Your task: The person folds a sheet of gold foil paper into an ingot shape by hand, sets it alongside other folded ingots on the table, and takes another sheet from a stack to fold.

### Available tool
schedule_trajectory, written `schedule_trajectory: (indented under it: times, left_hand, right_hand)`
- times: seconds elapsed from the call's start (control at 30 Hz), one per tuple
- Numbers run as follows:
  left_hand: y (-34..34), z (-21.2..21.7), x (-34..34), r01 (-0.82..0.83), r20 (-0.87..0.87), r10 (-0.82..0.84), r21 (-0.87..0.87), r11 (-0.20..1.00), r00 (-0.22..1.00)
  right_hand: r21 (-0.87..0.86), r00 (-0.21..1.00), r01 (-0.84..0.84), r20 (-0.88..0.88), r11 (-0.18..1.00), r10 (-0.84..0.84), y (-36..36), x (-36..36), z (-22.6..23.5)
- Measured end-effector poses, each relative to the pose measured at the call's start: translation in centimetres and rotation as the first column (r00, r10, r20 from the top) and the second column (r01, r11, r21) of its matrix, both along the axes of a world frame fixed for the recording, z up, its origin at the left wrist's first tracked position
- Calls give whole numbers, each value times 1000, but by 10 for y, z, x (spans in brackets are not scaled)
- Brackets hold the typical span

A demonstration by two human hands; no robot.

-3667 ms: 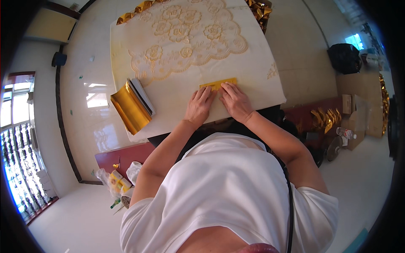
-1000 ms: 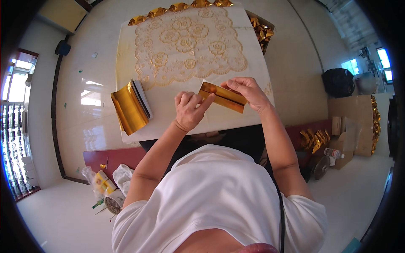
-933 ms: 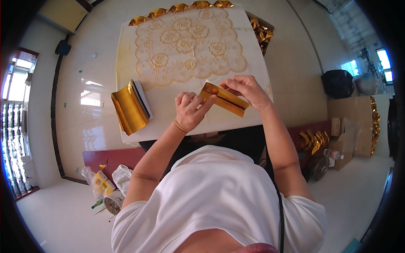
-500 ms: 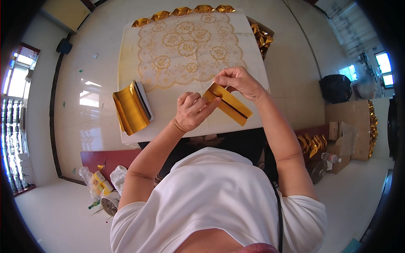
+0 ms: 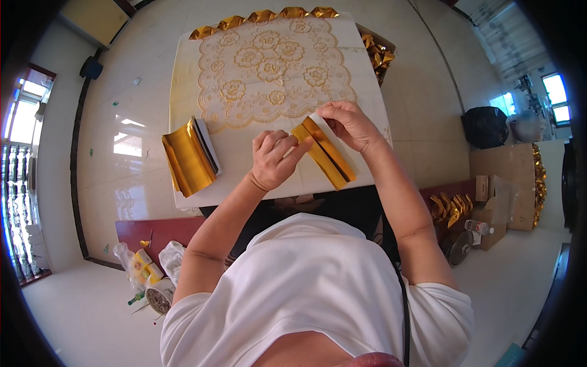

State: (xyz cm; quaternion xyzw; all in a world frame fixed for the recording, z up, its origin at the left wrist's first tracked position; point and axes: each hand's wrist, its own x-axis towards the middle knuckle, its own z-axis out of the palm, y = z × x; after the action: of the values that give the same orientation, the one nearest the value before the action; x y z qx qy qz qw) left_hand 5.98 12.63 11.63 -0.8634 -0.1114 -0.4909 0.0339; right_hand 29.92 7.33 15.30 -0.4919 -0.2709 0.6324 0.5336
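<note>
Both hands had a pinch grip on the folded gold foil sheet (image 5: 324,151), left hand (image 5: 273,160) at 9 o'clock, right hand (image 5: 347,124) at 1; looked light, thin, crease-prone, best held by edges.

Bright daylight, glare on floor (image 5: 131,131), fisheye-bent edges

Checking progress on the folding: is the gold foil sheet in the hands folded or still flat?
Folded: the gold foil sheet forms a narrow strip with lengthwise creases, pinched between left hand and right hand.
</note>
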Motion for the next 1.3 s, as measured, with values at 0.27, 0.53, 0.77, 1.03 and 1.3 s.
schedule_trajectory:
  times: [0.27, 0.53, 0.77, 1.03, 1.3]
  left_hand:
    - [-14, 1, 17, 128, 104, -82, -594, 794, 991]
    - [-21, -3, 26, 147, 140, -68, -984, 98, 988]
    - [-2, -49, 44, 69, 70, -64, -997, -14, 995]
    - [67, -77, 86, -181, -237, -187, -944, 276, 953]
    - [74, -72, 129, -223, -482, -238, -717, 661, 844]
  right_hand:
    - [11, 931, 314, -201, 949, -306, -7, -25, -5]
    - [-12, 840, 541, -52, 841, -541, -24, -37, -22]
    - [-25, 722, 691, 85, 723, -687, -43, -37, -60]
    - [109, 602, 747, 310, 656, -736, -71, -30, -101]
    - [164, 529, 715, 510, 680, -678, -84, -24, -130]
